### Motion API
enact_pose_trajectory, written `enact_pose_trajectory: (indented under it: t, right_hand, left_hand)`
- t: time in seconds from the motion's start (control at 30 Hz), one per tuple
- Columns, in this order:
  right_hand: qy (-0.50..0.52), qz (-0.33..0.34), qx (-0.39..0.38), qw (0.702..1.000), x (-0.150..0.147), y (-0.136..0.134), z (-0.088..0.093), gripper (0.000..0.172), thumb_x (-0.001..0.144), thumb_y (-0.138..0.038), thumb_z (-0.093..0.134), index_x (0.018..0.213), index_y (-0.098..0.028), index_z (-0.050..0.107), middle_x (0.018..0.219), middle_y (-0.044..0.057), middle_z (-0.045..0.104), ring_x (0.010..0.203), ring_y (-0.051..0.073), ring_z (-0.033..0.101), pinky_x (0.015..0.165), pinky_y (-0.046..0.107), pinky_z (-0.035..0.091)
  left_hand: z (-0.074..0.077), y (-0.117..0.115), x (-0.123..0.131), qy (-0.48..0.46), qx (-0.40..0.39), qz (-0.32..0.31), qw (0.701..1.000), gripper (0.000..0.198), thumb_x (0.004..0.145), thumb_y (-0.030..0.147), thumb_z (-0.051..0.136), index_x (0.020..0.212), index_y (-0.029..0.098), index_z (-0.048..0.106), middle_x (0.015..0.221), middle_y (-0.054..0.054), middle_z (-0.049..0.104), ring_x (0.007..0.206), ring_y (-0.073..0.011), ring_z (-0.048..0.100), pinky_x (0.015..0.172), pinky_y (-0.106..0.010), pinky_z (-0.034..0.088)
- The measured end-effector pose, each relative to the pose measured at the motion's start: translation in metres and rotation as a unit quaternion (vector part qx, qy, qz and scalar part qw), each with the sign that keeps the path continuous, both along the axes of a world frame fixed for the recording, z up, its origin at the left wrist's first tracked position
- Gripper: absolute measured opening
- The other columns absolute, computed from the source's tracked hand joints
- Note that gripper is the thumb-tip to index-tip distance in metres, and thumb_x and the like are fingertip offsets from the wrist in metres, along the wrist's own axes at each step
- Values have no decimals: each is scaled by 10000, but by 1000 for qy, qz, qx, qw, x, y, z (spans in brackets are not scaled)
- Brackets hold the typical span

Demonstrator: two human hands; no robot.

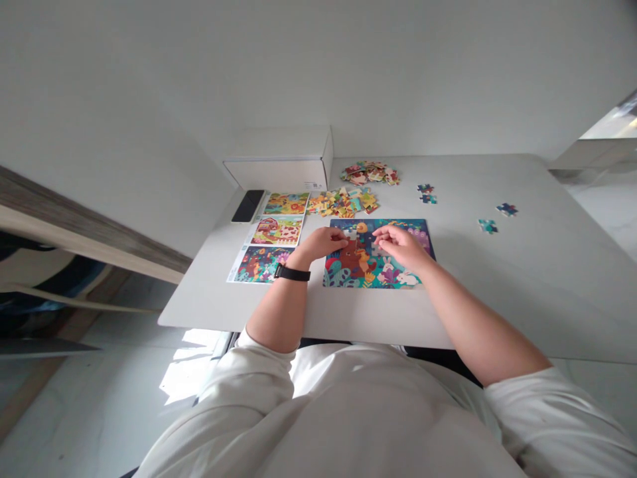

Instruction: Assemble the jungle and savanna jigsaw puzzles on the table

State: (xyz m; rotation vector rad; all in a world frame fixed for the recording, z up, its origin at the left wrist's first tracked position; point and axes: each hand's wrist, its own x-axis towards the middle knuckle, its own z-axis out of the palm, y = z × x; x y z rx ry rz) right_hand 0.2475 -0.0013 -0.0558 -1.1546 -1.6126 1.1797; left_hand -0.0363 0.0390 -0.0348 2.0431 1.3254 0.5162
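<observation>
Puzzle [348, 269] lies on the table [537, 265] beneath our left hand [326, 243] and right hand [401, 247], fingers curled; whether either pinches anything, we cannot tell. Loose pieces [487, 226] look light, stiff and slightly fragile, so we would grip them by opposite edges.

puzzle [369, 267] partly hidden, right sleeve [562, 418] cropped
</observation>
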Motion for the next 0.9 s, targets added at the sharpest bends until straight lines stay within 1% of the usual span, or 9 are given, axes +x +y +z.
enact_pose_trajectory:
  t: [0.17, 0.3, 0.43, 0.57, 0.7, 0.8, 0.9]
  right_hand:
    - [-20, -8, 1, 1000, -1, -1, -1, 265, 868, -335, 707, 1116, -251, 748, 1019, 55, 797, 869, 220, 732, 772, 361, 602]
    - [-35, -4, 4, 999, -1, -2, -2, 267, 866, -329, 708, 1120, -258, 753, 1029, 49, 800, 871, 220, 738, 769, 358, 602]
    - [-50, -5, 12, 999, -1, -3, -3, 265, 868, -322, 705, 1122, -262, 754, 1036, 44, 799, 873, 218, 739, 795, 367, 607]
    - [-77, -9, 31, 996, -3, -4, -2, 252, 875, -303, 703, 1116, -267, 765, 1023, 43, 805, 876, 223, 734, 840, 390, 608]
    - [-111, 5, 67, 991, -5, -9, 3, 193, 901, -282, 706, 1075, -278, 788, 1005, 36, 813, 871, 234, 735, 883, 414, 609]
    - [-148, 17, 103, 984, -7, -12, 6, 165, 932, -287, 707, 1059, -297, 812, 1062, 40, 814, 905, 257, 738, 912, 440, 606]
    - [-185, 34, 151, 970, -7, -12, 5, 188, 949, -278, 695, 1078, -308, 829, 1117, 58, 801, 1038, 298, 731, 993, 488, 593]
  left_hand:
    - [-5, 2, 1, 32, 39, 10, 999, 193, 853, 414, 750, 801, 242, 822, 800, -29, 783, 747, -203, 637, 684, -312, 407]
    - [-7, 1, 3, 43, 61, 13, 997, 173, 845, 396, 757, 823, 247, 843, 831, -39, 792, 765, -212, 641, 694, -314, 418]
    - [-7, 1, 4, 47, 87, 7, 995, 189, 847, 404, 743, 855, 245, 844, 877, -53, 799, 809, -226, 646, 716, -320, 426]
    - [-7, 0, 5, 58, 95, -2, 994, 175, 840, 384, 741, 847, 235, 833, 847, -60, 778, 777, -221, 621, 711, -326, 409]
    - [-6, -1, 6, 77, 100, -6, 992, 162, 849, 371, 734, 851, 233, 819, 822, -59, 764, 764, -225, 613, 689, -330, 393]
    - [-3, -2, 5, 72, 106, 17, 992, 169, 863, 373, 738, 894, 226, 817, 847, -61, 769, 788, -231, 631, 697, -329, 408]
    - [2, -3, 2, 52, 106, 54, 992, 162, 880, 350, 741, 924, 212, 814, 875, -63, 775, 812, -231, 649, 726, -326, 435]
